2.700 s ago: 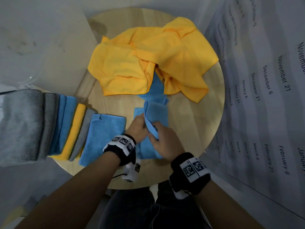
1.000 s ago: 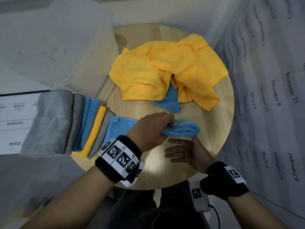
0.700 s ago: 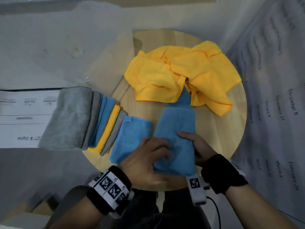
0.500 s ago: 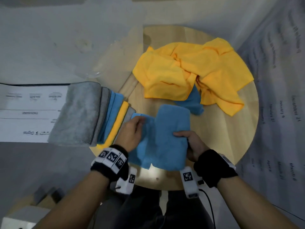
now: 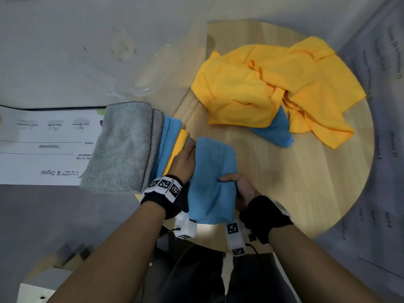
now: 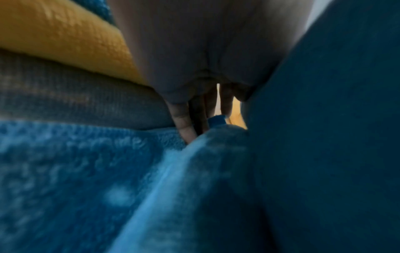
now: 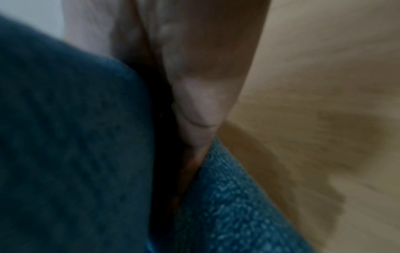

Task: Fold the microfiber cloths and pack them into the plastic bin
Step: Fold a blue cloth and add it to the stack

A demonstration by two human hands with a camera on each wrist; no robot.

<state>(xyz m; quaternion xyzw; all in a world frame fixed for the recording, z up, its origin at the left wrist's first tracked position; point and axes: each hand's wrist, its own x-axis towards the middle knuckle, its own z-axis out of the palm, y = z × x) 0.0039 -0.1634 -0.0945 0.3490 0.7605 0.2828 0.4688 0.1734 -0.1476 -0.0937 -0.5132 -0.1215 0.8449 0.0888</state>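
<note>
A folded blue cloth (image 5: 213,178) stands tilted at the near side of the round wooden table (image 5: 306,182). My right hand (image 5: 234,182) grips its right edge, thumb on top. My left hand (image 5: 185,158) lies flat, with straight fingers (image 6: 184,126), between this cloth (image 6: 324,137) and a row of folded cloths: grey (image 5: 122,147), blue (image 5: 166,143), yellow (image 5: 180,145). Another folded blue cloth (image 6: 65,171) lies under the left hand. A clear plastic bin (image 5: 150,82) shows faintly behind the row.
A crumpled heap of yellow cloths (image 5: 273,88) covers the far part of the table, with a blue cloth (image 5: 277,130) poking out beneath it. Printed sheets lie at the left (image 5: 43,145) and at the right (image 5: 391,149). Bare wood shows right of my hands.
The blue cloth was folded, then carried left over the flat blue cloth, up against the row. My left hand slid in between the row and this cloth.
</note>
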